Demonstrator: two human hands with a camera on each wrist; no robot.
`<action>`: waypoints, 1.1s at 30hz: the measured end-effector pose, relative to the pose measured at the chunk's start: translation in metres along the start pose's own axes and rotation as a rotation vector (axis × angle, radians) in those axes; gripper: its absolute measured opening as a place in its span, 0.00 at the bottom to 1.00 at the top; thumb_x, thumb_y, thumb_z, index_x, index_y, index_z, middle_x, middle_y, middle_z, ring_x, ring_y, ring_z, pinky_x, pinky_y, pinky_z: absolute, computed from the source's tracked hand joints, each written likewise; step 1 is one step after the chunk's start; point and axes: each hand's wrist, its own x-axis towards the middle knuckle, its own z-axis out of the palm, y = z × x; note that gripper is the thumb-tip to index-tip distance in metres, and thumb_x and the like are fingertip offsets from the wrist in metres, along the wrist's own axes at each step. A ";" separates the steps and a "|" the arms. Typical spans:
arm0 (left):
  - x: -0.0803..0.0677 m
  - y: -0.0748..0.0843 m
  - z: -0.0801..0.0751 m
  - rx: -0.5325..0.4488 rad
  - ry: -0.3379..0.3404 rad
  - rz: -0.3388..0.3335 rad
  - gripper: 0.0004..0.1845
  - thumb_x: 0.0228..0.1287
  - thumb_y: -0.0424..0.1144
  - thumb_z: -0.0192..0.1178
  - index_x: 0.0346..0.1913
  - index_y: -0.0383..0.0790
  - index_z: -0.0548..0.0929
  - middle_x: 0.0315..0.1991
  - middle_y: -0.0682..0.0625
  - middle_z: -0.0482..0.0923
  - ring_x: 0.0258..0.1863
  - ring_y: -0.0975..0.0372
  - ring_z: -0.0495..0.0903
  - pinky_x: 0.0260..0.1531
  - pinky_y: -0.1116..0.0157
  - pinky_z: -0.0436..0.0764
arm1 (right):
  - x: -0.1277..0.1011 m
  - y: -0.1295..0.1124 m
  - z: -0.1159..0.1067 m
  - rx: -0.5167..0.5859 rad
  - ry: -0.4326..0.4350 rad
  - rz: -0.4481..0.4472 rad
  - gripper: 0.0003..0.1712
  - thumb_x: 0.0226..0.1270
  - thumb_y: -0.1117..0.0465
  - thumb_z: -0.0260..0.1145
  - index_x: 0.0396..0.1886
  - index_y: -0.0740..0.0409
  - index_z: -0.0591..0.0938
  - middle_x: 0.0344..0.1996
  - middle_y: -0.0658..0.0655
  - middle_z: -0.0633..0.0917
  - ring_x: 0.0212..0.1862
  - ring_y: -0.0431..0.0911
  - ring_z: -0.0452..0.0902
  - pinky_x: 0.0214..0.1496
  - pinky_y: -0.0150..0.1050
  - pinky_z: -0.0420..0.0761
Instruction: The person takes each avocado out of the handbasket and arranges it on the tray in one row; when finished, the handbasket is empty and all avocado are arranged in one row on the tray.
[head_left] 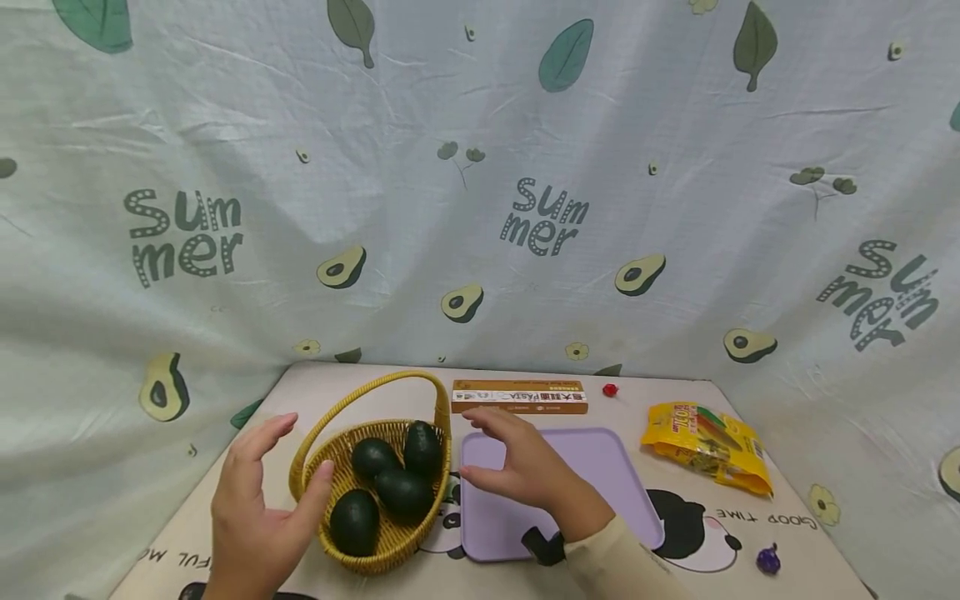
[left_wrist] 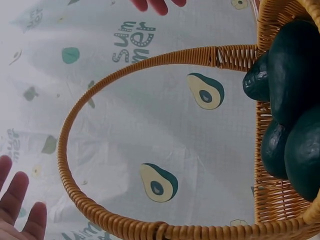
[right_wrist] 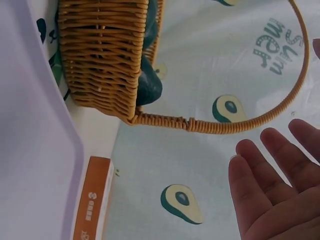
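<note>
The wicker basket (head_left: 375, 492) of avocados (head_left: 405, 492) sits on the surface between my hands. My left hand (head_left: 255, 508) hovers spread just beside its left rim, nearer; my right hand (head_left: 525, 467), fingers relaxed, hangs over the purple tray (head_left: 622, 483).

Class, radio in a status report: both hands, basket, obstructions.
Left hand open beside wicker basket, right hand open over purple tray. Four avocados in basket. Nothing between hands and basket.
</note>
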 end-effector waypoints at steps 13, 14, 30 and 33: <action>-0.004 -0.006 0.001 0.020 -0.033 -0.161 0.37 0.54 0.28 0.76 0.68 0.41 0.75 0.63 0.47 0.77 0.59 0.68 0.72 0.61 0.89 0.65 | 0.022 0.010 0.015 0.073 -0.066 0.070 0.40 0.63 0.50 0.77 0.71 0.56 0.74 0.69 0.56 0.77 0.69 0.49 0.75 0.73 0.44 0.77; -0.004 -0.006 0.001 0.029 -0.036 -0.168 0.36 0.54 0.28 0.76 0.68 0.40 0.75 0.63 0.47 0.77 0.58 0.67 0.72 0.61 0.89 0.65 | 0.024 0.011 0.016 0.072 -0.069 0.077 0.40 0.63 0.49 0.76 0.72 0.56 0.73 0.69 0.57 0.77 0.69 0.50 0.75 0.72 0.44 0.77; -0.011 -0.019 0.003 0.060 -0.089 -0.258 0.32 0.58 0.30 0.75 0.66 0.37 0.76 0.61 0.47 0.77 0.59 0.60 0.75 0.56 0.92 0.66 | 0.047 0.012 0.027 0.140 -0.140 0.143 0.35 0.68 0.52 0.73 0.71 0.54 0.74 0.68 0.55 0.78 0.71 0.54 0.73 0.74 0.49 0.75; -0.013 -0.021 0.003 0.065 -0.098 -0.281 0.31 0.59 0.31 0.74 0.66 0.37 0.76 0.61 0.46 0.77 0.58 0.58 0.76 0.56 0.93 0.65 | 0.050 0.012 0.030 0.151 -0.156 0.157 0.35 0.69 0.51 0.72 0.72 0.53 0.73 0.69 0.53 0.77 0.71 0.54 0.73 0.75 0.49 0.75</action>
